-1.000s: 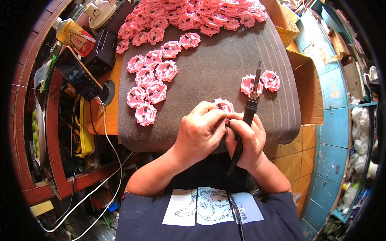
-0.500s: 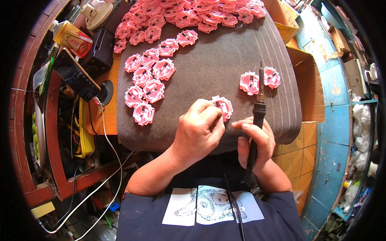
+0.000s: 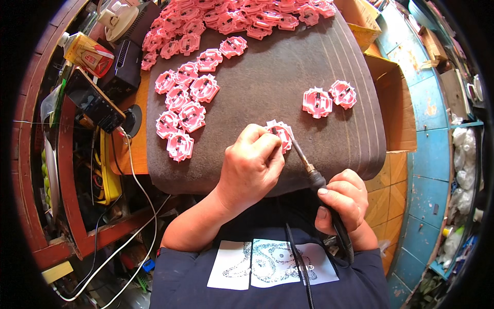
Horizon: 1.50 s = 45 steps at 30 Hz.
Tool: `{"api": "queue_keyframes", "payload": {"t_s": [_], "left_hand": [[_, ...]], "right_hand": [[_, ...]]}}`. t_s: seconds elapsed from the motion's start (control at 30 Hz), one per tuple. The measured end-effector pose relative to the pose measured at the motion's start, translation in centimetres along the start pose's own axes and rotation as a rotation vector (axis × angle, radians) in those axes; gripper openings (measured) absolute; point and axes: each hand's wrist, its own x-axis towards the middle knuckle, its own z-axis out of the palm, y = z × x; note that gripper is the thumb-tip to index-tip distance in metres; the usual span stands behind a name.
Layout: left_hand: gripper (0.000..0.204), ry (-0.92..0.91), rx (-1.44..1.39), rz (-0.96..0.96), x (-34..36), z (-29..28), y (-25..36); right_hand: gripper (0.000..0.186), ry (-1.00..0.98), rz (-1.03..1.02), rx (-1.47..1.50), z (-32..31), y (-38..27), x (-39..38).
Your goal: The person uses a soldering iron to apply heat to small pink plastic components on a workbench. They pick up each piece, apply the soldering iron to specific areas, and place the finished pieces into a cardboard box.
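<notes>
Pink plastic, thin-walled by the look of it, forms the part (image 3: 280, 134) I'm watching, just ahead of the left hand's (image 3: 252, 165) fingertips. That hand is curled into a tight pinch at the part's left edge; I can't tell what lies between the fingers. The right hand (image 3: 346, 202) is wrapped around a soldering iron (image 3: 316, 179), its tip at the part's right side, contact unclear. I'd judge the part light, stiff and easily nudged or melted, best steadied by its outer rim. Beneath it, a dark mat (image 3: 257, 82) looks matte and grippy. Beyond both hands rises a heap of similar parts (image 3: 226, 18); right of the right hand, past the mat's edge, I see a cardboard box (image 3: 399, 110) and blue panels (image 3: 427, 154).
</notes>
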Motion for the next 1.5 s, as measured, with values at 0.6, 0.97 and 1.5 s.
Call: {"api": "queue_keyframes", "payload": {"t_s": [0.6,0.97,1.5], "left_hand": [[0.012,-0.001,0.031,0.07,-0.22,0.13,-0.76],[0.012,-0.023,0.048,0.051,-0.24,0.04,-0.6],[0.009,-0.003,-0.003,0.016,-0.05,0.04,0.01]], "right_hand": [[0.027,-0.02,-0.001,0.011,0.32,-0.03,0.05],[0.029,-0.017,0.001,0.027,0.26,-0.05,0.2],[0.029,-0.005,-0.011,0.018,0.41,-0.01,0.21]]}}
